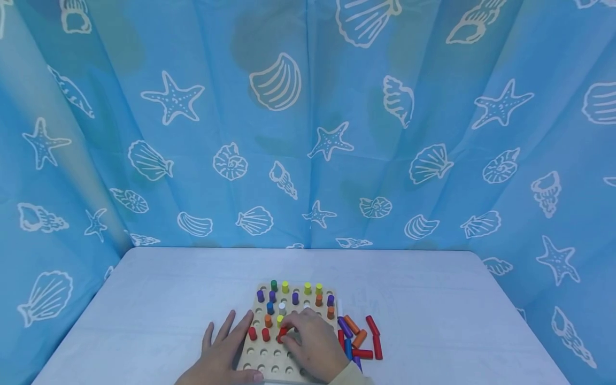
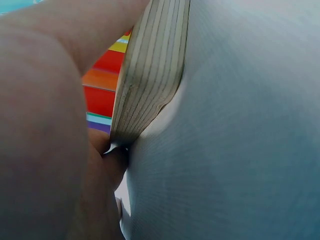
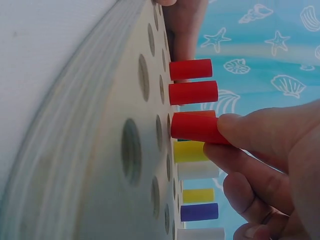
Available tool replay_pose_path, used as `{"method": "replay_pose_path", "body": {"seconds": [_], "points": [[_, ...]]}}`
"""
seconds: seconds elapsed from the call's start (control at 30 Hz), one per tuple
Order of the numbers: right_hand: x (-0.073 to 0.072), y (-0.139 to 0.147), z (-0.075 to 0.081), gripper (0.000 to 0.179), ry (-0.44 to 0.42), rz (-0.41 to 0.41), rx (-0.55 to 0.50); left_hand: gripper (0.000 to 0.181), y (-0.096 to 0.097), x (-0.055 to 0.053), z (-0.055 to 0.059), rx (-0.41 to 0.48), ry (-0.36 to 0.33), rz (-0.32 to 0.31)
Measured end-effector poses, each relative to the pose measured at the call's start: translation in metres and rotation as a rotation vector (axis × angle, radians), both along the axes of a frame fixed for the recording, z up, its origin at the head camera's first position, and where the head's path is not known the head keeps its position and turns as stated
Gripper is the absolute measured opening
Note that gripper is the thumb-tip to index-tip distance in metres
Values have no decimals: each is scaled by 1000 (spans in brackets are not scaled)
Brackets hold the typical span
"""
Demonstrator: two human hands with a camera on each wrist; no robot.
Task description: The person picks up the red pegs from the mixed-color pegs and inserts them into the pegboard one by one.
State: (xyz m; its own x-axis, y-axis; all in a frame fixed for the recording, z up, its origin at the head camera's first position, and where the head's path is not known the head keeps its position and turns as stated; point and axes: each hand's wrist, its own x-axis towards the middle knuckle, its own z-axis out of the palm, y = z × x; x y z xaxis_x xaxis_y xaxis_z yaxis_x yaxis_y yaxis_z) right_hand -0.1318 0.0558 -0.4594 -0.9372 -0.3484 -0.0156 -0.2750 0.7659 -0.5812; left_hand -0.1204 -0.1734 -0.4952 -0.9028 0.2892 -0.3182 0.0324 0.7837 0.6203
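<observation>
A blue, shell-patterned curtain (image 1: 308, 107) hangs behind a white desk (image 1: 433, 299) carrying a pale, layered wooden board (image 1: 269, 361), some of its round holes filled by coloured pegs (image 1: 268, 321). The left hand (image 1: 221, 353) rests straight-fingered along the board's left edge; the right hand (image 1: 315, 342) holds a pinch. Loose pegs (image 1: 360, 339) lie right of the board. The pinched red peg (image 3: 197, 128), a smooth, plain cylinder, tilts slightly at a hole beside two standing red pegs (image 3: 192, 93).

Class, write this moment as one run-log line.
right hand: pinches red peg | left hand: touches board | loose pegs: right of board
</observation>
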Motion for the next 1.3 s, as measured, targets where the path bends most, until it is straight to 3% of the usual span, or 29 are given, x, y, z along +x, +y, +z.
{"method": "replay_pose_path", "body": {"seconds": [0.53, 1.3], "points": [[-1, -2, -2, 16, 37, 17, 4, 117, 1, -2, -1, -47, 8, 3], [-2, -1, -12, 17, 104, 94, -15, 113, -1, -1, -4, 4, 29, -14]]}}
